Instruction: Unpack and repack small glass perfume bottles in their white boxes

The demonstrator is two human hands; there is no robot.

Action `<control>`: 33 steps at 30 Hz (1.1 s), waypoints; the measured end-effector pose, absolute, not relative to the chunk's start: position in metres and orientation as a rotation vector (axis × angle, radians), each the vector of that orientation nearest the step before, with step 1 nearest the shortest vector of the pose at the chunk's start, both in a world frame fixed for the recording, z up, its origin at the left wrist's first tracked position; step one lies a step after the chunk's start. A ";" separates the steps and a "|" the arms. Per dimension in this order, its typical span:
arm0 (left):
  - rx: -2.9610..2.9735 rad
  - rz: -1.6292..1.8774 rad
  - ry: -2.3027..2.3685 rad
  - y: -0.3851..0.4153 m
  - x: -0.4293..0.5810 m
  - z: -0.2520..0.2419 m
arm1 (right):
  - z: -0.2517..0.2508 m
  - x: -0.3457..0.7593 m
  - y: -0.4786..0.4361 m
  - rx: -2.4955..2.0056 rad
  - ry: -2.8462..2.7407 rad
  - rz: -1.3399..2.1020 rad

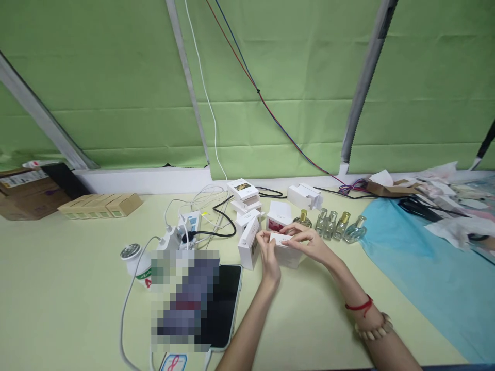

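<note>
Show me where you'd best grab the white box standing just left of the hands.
Probably near its top, from above. The upright box stands tall with a narrow top edge free for a pinch across its broad faces; the left hand, on a small box, crowds its right side, and a power strip sits to its left.

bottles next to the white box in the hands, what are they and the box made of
The bottles look like clear glass: glossy and see-through. Their caps look like gold or silver metal, or possibly plated plastic. The box looks like thin white cardboard with a matte finish, judging by its folded flap.
</note>
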State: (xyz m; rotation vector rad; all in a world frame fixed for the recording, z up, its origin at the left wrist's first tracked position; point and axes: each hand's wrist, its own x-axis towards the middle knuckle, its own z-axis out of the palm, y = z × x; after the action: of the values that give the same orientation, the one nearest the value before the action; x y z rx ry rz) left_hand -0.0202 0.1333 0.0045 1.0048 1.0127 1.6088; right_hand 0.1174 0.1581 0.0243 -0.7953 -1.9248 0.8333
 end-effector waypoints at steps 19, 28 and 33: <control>1.065 1.639 1.143 0.139 -0.021 -0.006 | 0.016 0.111 0.160 -0.862 -1.814 0.745; 1.122 1.603 1.197 0.145 -0.024 -0.016 | 0.015 0.114 0.163 -0.904 -1.872 0.800; 1.196 1.615 1.243 0.142 -0.023 -0.017 | 0.016 0.113 0.163 -0.908 -1.876 0.849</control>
State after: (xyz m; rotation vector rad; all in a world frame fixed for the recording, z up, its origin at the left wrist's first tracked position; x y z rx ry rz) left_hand -0.0229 0.1424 -0.0167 1.1958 1.2431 1.6154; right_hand 0.1135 0.1634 0.0156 -0.9083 -1.8756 0.8488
